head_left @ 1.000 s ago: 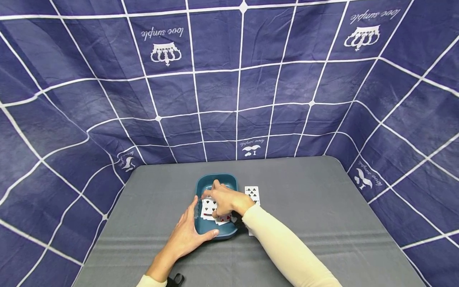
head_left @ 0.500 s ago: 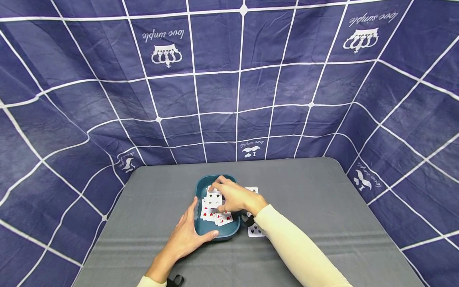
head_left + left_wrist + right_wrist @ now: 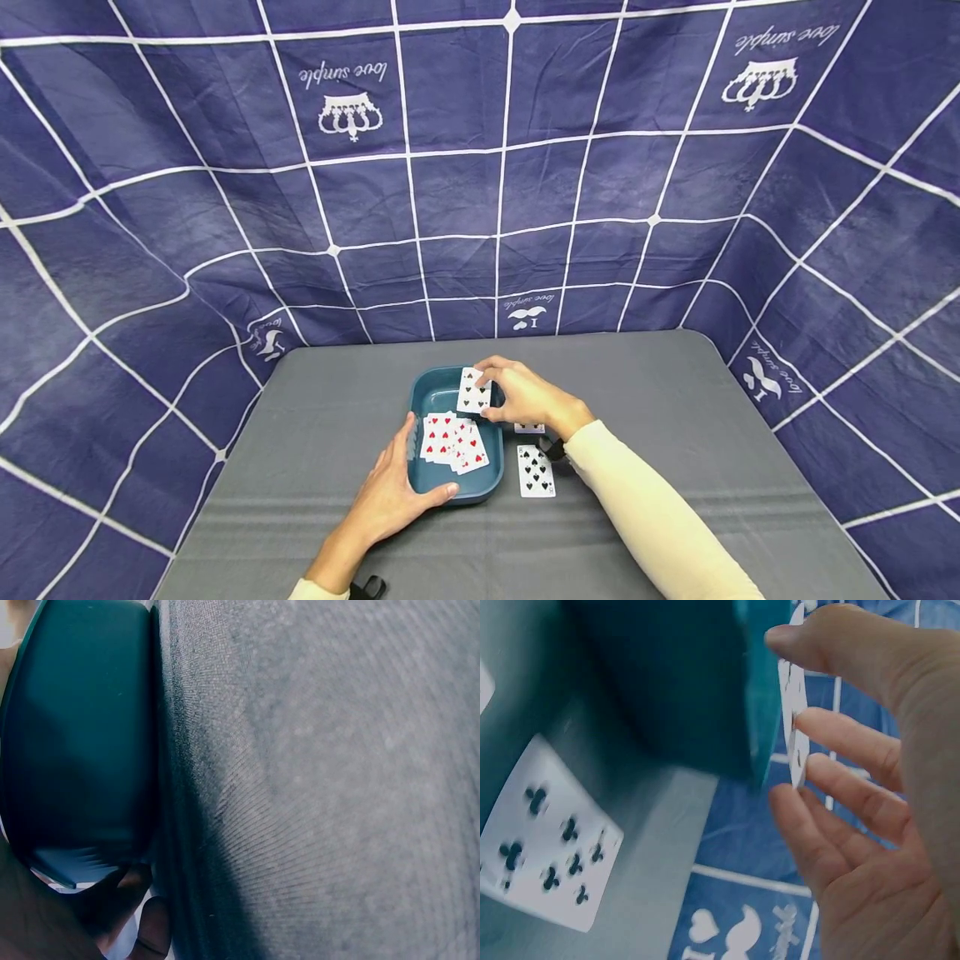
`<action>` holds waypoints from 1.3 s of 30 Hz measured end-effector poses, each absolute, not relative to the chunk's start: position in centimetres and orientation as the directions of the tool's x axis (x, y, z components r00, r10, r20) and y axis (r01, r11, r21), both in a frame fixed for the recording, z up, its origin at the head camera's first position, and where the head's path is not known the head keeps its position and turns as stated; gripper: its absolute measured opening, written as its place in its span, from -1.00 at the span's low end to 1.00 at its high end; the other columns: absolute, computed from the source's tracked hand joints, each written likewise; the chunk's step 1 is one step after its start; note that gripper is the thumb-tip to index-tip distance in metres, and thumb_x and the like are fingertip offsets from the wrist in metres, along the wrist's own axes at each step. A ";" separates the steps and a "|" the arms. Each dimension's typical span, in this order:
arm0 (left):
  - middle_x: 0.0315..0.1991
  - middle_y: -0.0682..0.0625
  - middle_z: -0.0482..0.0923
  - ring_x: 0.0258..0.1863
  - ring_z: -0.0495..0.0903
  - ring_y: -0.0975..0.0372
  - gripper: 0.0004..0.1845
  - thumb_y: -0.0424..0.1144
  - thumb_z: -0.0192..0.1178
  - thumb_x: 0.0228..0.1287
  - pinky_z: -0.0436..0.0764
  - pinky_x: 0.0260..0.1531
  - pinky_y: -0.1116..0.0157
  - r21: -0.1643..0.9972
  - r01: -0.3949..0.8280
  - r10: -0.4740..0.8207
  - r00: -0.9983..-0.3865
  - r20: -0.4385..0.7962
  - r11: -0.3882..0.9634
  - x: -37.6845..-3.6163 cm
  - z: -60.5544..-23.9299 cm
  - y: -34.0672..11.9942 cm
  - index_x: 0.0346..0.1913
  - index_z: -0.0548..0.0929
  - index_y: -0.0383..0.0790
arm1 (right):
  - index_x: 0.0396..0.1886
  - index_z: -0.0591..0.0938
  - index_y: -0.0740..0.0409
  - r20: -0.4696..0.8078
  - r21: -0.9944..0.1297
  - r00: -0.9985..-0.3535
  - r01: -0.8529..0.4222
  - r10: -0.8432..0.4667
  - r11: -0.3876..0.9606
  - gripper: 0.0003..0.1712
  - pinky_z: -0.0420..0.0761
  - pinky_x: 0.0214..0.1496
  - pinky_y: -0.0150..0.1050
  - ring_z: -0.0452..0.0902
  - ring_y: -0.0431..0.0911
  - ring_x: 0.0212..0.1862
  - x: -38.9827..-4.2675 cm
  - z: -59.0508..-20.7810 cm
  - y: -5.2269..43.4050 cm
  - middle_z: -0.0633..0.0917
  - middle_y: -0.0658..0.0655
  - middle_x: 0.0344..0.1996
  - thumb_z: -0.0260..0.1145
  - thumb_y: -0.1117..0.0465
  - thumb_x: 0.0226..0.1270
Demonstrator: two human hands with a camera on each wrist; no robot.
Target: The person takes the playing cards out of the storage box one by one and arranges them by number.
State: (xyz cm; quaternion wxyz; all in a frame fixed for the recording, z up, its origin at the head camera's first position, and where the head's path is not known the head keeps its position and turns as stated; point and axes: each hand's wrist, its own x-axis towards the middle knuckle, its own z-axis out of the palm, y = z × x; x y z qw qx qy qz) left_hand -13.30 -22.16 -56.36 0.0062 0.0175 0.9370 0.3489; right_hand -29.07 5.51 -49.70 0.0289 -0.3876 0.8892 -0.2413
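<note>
Right grip [image 3: 525, 398]: thumb and fingers pinch one black-suited card [image 3: 474, 392] above the tray's far end.
Left grip [image 3: 390, 493]: fingers straight, flat against the teal tray [image 3: 429, 389] (red cards inside).

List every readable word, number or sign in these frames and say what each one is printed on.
"love simple", upside down, with a crown logo: the blue backdrop cloth, repeated at the upper right.
"love simple", smaller, with a bird-like logo: low on the cloth, behind the table.
Black spade pips: the card on the table; its index is too small to read.
Black pips: the card held by the right hand; index unreadable.
Red pips: the cards in the tray; indices unreadable.
</note>
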 end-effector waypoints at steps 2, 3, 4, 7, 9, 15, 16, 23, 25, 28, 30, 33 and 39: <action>0.87 -0.25 0.26 0.75 0.41 -0.32 0.55 0.56 0.66 0.12 0.51 0.55 -0.50 0.652 0.028 0.034 -0.999 0.004 0.757 -13.3 -56.3 -22.3 0.96 -0.01 0.02 | 0.26 0.85 0.19 0.152 -0.454 -0.697 -0.679 -0.701 0.577 -0.53 0.63 0.68 0.12 0.66 0.22 0.59 -29.5 -50.0 6.1 0.66 0.20 0.61 0.70 0.10 0.46; 0.87 -0.25 0.27 0.75 0.41 -0.32 0.55 0.56 0.66 0.12 0.51 0.56 -0.49 0.650 0.027 0.033 -0.999 0.003 0.759 -13.3 -56.3 -22.3 0.96 -0.02 0.03 | 0.25 0.86 0.18 0.159 -0.458 -0.698 -0.679 -0.698 0.575 -0.53 0.64 0.67 0.12 0.67 0.22 0.59 -29.7 -50.1 6.4 0.66 0.20 0.60 0.70 0.09 0.47; 0.86 -0.25 0.27 0.75 0.41 -0.33 0.55 0.56 0.66 0.11 0.52 0.55 -0.50 0.649 0.027 0.032 -0.999 0.003 0.760 -13.3 -56.3 -22.3 0.96 -0.02 0.03 | 0.25 0.86 0.19 0.165 -0.462 -0.699 -0.678 -0.696 0.572 -0.54 0.65 0.66 0.11 0.68 0.21 0.58 -29.9 -50.2 6.7 0.67 0.21 0.60 0.69 0.09 0.48; 0.87 -0.24 0.26 0.75 0.42 -0.33 0.55 0.57 0.65 0.11 0.52 0.55 -0.50 0.649 0.022 0.031 -1.000 -0.003 0.761 -13.2 -56.1 -22.4 0.96 -0.02 0.04 | 0.25 0.86 0.18 0.182 -0.478 -0.707 -0.671 -0.683 0.567 -0.54 0.68 0.64 0.12 0.68 0.20 0.58 -30.6 -50.7 7.7 0.67 0.21 0.60 0.69 0.09 0.48; 0.87 -0.24 0.26 0.75 0.42 -0.33 0.56 0.57 0.65 0.10 0.51 0.55 -0.50 0.649 0.016 0.029 -1.000 -0.010 0.760 -13.3 -56.1 -22.4 0.96 -0.02 0.05 | 0.28 0.86 0.17 0.187 -0.487 -0.716 -0.662 -0.672 0.570 -0.53 0.67 0.64 0.14 0.67 0.20 0.59 -31.0 -50.9 8.3 0.67 0.21 0.60 0.69 0.10 0.48; 0.87 -0.21 0.26 0.76 0.42 -0.30 0.57 0.58 0.66 0.09 0.50 0.57 -0.49 0.649 0.008 0.021 -1.000 -0.011 0.761 -13.5 -56.3 -22.4 0.96 -0.02 0.07 | 0.33 0.83 0.16 0.188 -0.505 -0.736 -0.640 -0.650 0.578 -0.49 0.64 0.65 0.23 0.66 0.26 0.58 -32.1 -51.3 10.1 0.66 0.25 0.60 0.69 0.15 0.46; 0.88 -0.20 0.26 0.76 0.41 -0.30 0.57 0.58 0.66 0.08 0.50 0.57 -0.49 0.649 0.009 0.021 -1.000 -0.012 0.760 -13.5 -56.4 -22.4 0.96 -0.03 0.07 | 0.33 0.82 0.17 0.188 -0.506 -0.737 -0.639 -0.649 0.579 -0.49 0.64 0.65 0.24 0.66 0.26 0.58 -32.3 -51.4 10.3 0.65 0.25 0.60 0.69 0.17 0.46; 0.88 -0.19 0.25 0.74 0.43 -0.30 0.56 0.56 0.67 0.08 0.52 0.53 -0.51 0.653 0.023 0.027 -1.000 0.003 0.757 -13.3 -56.4 -22.5 0.96 0.00 0.04 | 0.32 0.80 0.13 0.177 -0.499 -0.749 -0.628 -0.639 0.598 -0.49 0.58 0.69 0.31 0.62 0.33 0.60 -33.7 -52.3 11.9 0.64 0.28 0.60 0.69 0.23 0.42; 0.88 -0.19 0.25 0.75 0.43 -0.31 0.56 0.56 0.67 0.08 0.52 0.53 -0.52 0.652 0.023 0.029 -1.000 0.002 0.758 -13.3 -56.4 -22.5 0.96 -0.01 0.04 | 0.32 0.80 0.12 0.176 -0.497 -0.752 -0.625 -0.636 0.602 -0.48 0.56 0.69 0.33 0.61 0.35 0.60 -34.0 -52.5 12.2 0.64 0.29 0.60 0.69 0.23 0.41; 0.89 -0.18 0.24 0.76 0.41 -0.31 0.56 0.57 0.66 0.09 0.50 0.54 -0.52 0.652 0.020 0.030 -1.000 -0.004 0.758 -13.2 -56.3 -22.5 0.96 -0.02 0.05 | 0.32 0.81 0.10 0.173 -0.497 -0.757 -0.620 -0.631 0.607 -0.49 0.55 0.69 0.37 0.60 0.37 0.60 -34.5 -52.7 12.6 0.63 0.30 0.60 0.68 0.24 0.40; 0.90 -0.17 0.22 0.77 0.40 -0.31 0.56 0.57 0.65 0.10 0.49 0.56 -0.53 0.652 0.017 0.031 -0.999 -0.010 0.758 -13.3 -56.2 -22.4 0.97 -0.03 0.06 | 0.31 0.81 0.10 0.169 -0.495 -0.758 -0.618 -0.629 0.611 -0.50 0.54 0.69 0.38 0.59 0.38 0.61 -34.8 -52.8 12.8 0.63 0.30 0.60 0.68 0.24 0.41; 0.90 -0.16 0.22 0.78 0.39 -0.30 0.57 0.58 0.64 0.10 0.48 0.57 -0.52 0.651 0.015 0.030 -0.999 -0.012 0.759 -13.3 -56.2 -22.4 0.97 -0.04 0.05 | 0.32 0.82 0.12 0.156 -0.493 -0.757 -0.616 -0.634 0.614 -0.51 0.53 0.70 0.38 0.58 0.38 0.62 -35.2 -52.9 13.0 0.62 0.31 0.61 0.66 0.25 0.43; 0.89 -0.16 0.24 0.76 0.41 -0.29 0.58 0.58 0.66 0.07 0.49 0.57 -0.52 0.647 0.012 0.024 -1.000 -0.010 0.762 -13.2 -56.3 -22.3 0.97 -0.02 0.05 | 0.32 0.83 0.16 0.136 -0.484 -0.757 -0.614 -0.639 0.624 -0.53 0.50 0.72 0.38 0.57 0.39 0.63 -36.1 -53.3 12.9 0.63 0.34 0.61 0.64 0.29 0.44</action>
